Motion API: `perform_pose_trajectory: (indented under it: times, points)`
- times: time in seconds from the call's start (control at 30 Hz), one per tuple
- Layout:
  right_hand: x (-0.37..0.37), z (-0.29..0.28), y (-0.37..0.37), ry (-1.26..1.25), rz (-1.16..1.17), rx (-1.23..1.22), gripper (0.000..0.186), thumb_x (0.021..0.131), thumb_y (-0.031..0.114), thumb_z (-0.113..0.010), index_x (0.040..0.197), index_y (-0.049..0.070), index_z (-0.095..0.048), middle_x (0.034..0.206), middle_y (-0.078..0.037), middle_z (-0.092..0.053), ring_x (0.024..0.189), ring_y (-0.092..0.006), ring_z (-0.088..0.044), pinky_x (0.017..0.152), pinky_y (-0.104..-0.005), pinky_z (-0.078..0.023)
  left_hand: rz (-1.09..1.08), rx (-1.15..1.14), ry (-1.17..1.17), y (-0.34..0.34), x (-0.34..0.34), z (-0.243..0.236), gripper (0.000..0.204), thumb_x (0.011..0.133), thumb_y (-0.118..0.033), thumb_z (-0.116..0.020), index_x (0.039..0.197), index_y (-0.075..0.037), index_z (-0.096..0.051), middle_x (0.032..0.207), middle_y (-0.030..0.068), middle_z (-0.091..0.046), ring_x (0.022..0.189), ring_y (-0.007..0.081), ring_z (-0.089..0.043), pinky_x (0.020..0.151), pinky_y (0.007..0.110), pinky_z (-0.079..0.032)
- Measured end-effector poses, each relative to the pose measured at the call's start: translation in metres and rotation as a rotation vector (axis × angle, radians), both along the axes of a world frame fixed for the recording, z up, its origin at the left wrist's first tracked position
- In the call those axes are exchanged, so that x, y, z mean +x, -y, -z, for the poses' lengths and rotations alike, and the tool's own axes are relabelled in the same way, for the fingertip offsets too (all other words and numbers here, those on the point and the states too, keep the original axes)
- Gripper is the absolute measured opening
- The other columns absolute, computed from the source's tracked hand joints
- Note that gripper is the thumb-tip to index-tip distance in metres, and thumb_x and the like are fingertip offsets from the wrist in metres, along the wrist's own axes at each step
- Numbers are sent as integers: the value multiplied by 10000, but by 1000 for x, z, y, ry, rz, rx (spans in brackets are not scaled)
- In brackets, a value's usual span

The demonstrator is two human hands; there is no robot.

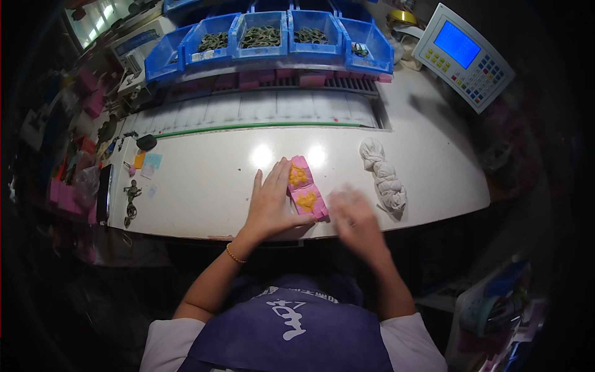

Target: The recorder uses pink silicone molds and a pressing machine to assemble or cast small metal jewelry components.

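A pink mould [308, 193], its two sections end to end, lies on the white worktop. Each section bears an orange-yellow shape, the upper one like a flower. My left hand [271, 199] rests along its left side, with fingertips at the top edge and the thumb across the bottom edge, holding it against the table. Just to the right of the mould is my right hand [353, 214], smeared by motion, so its fingers and anything in them cannot be made out. A twisted white cloth [385, 177] lies farther right.
Blue bins [260, 34] with many small dark pieces line the back above a white strip with a green edge [260, 127]. A keypad device with a blue screen [462, 53] stands back right. Small dark metal parts [131, 201] and paper notes [150, 162] lie left.
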State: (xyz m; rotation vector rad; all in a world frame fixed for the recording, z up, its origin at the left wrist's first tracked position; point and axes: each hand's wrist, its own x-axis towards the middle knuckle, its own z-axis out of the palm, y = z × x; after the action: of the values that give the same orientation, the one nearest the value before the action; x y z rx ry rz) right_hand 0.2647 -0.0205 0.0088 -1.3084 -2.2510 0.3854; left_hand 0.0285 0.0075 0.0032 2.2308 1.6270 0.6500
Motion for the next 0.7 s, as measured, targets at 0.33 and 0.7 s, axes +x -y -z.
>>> perform_pose_trajectory:
  times: [0.33,0.7]
  points:
    - [11,-51,-57,28,107,256,546,758,24,-615,1301,78,-629,1326,-106,-626,1024,-290,-600,918,-404,-509,-43,-18,27,0,-1,-1,1418,584,-712,-791,1556,54,-100,1549,212,-368,1450,313,-353,1206,566,-100]
    - [-36,-59,-59,-44,-248,418,437,695,65,-663,1123,130,-719,1245,1,-691,708,-236,-549,710,-330,-515,-17,-36,20,-2,-5,0,1440,574,-714,-788,1564,36,-59,1567,159,-360,1459,284,-343,1207,571,-83]
